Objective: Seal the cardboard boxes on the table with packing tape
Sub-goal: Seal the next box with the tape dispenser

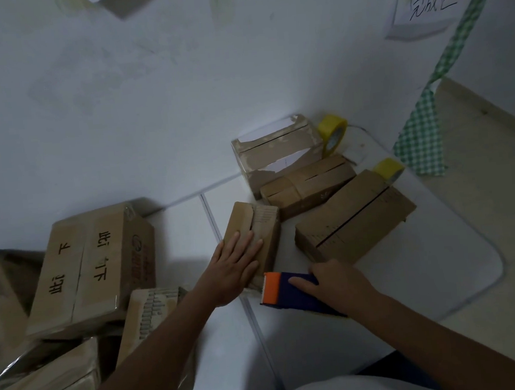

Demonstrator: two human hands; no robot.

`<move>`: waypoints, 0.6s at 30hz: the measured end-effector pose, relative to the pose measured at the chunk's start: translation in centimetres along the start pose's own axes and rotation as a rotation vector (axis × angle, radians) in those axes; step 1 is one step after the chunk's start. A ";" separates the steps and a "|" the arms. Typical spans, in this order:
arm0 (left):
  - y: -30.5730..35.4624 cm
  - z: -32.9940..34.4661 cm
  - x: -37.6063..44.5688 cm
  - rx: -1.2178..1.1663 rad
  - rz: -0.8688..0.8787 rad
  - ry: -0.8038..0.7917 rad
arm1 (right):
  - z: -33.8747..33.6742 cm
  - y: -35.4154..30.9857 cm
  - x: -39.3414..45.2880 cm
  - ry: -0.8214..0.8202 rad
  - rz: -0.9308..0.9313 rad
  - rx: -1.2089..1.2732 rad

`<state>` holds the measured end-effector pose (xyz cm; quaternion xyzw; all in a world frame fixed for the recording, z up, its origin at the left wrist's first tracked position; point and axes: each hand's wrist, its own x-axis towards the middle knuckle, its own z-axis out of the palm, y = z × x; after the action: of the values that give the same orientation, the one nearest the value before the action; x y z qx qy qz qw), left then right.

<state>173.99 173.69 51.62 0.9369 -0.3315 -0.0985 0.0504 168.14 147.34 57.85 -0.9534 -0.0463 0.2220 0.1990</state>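
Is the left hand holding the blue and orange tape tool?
No, the left hand lies flat on a small box; the right hand holds the tape tool.

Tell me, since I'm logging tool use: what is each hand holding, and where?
The right hand grips the tape dispenser by its blue body, behind the orange blade end. The left hand holds nothing; it presses flat on a small box.

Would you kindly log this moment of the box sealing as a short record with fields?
left hand: left hand pressed flat on the small box
right hand: right hand grips the tape dispenser, its orange end at the box's near edge
unsealed nearby: long box with open seam
spare tape: two yellow rolls behind the boxes
surface: white table
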 end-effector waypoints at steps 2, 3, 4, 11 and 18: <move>0.0 0.2 0.1 0.006 -0.003 -0.008 | 0.0 0.2 -0.2 0.021 -0.024 -0.009; 0.1 0.3 0.1 0.001 -0.012 -0.007 | 0.0 0.3 -0.2 0.023 -0.031 -0.023; 0.1 0.5 0.1 -0.003 -0.021 -0.005 | -0.1 0.5 -0.3 0.021 -0.035 -0.041; 0.5 0.2 0.1 0.022 -0.039 -0.010 | -0.7 3.0 -1.3 0.038 -0.046 -0.124; 1.5 1.1 0.0 0.023 -0.110 -0.056 | -1.1 4.3 -1.9 0.043 -0.047 -0.128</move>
<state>172.81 172.51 50.84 0.9512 -0.2820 -0.1233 0.0247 166.93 142.63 57.83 -0.9673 -0.0783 0.1936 0.1438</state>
